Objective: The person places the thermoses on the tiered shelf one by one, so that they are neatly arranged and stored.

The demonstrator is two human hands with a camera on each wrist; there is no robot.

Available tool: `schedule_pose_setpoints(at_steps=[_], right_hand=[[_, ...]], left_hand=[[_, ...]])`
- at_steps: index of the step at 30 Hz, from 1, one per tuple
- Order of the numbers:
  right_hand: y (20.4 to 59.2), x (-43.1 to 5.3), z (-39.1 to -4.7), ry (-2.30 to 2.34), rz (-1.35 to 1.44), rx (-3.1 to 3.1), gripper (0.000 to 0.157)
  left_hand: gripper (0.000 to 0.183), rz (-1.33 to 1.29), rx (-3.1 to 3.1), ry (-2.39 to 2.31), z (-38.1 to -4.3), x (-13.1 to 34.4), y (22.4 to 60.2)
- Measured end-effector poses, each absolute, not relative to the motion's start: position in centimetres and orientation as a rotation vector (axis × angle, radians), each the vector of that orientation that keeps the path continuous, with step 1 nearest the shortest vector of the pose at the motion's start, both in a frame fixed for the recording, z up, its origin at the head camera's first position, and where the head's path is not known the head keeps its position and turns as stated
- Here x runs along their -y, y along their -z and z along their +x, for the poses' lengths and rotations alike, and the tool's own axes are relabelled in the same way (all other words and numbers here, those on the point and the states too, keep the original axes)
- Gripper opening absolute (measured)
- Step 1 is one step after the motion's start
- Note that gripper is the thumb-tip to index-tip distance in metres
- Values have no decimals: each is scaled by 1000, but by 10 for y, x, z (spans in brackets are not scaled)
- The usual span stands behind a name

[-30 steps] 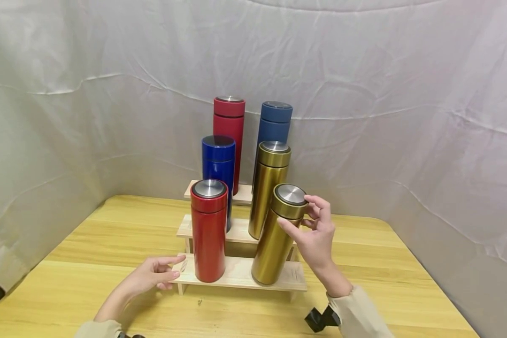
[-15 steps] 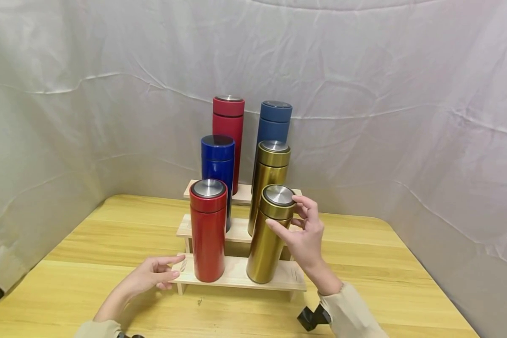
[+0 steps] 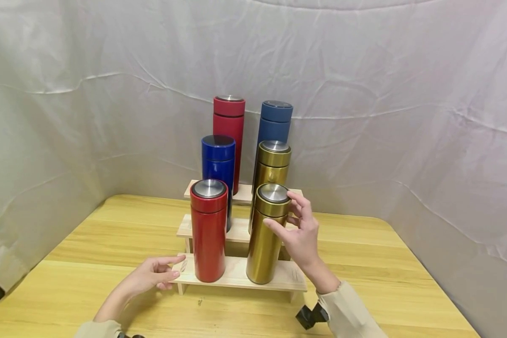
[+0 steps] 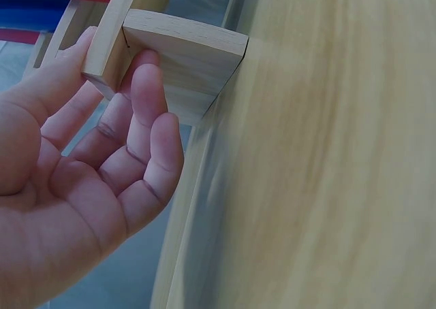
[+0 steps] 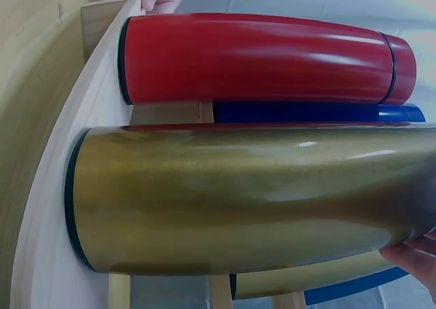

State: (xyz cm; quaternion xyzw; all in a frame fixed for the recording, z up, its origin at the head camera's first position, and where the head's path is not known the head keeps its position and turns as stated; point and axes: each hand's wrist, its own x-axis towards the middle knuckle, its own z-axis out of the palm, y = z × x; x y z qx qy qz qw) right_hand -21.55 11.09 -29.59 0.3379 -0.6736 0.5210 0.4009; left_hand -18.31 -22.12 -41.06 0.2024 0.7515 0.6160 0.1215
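Observation:
My right hand (image 3: 301, 234) holds a gold thermos (image 3: 265, 249) near its lid, thumb in front and fingers on the far side. That thermos stands on the lowest step of a wooden tiered stand (image 3: 241, 272). My left hand (image 3: 145, 277) grips the left end of this step. In the left wrist view, the left thumb lies at the step's edge, with fingers curled by the support (image 4: 187, 33). A red thermos (image 3: 209, 244) stands on the same step, left of the gold one. The right wrist view shows the gold thermos (image 5: 238, 200) with its base on the step.
On the middle step stand a glossy blue thermos (image 3: 218, 155) and another gold thermos (image 3: 273, 157), partly hidden. Behind them, the top step bears a dark red thermos (image 3: 229, 122) and a matte blue one (image 3: 275, 119). The wooden table (image 3: 372, 263) meets grey cloth (image 3: 363, 94).
The front gold thermos has shifted left and come from a rightward lean to nearly upright, my right hand moving with it. My left hand has stayed at the step's end.

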Motion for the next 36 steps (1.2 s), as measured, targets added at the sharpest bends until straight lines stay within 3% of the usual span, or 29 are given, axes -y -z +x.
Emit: schedule_pose_setpoints(at_steps=[10, 29, 36], right_hand=[[297, -117, -209, -1327, 895, 1803, 68], [312, -156, -192, -1197, 895, 1817, 35], [324, -174, -182, -1137, 884, 1877, 26]], left_hand=[[53, 607, -2167, -1813, -183, 221, 412], [51, 539, -2279, -1765, -179, 220, 404], [43, 448, -2665, -1610, -175, 213, 396]])
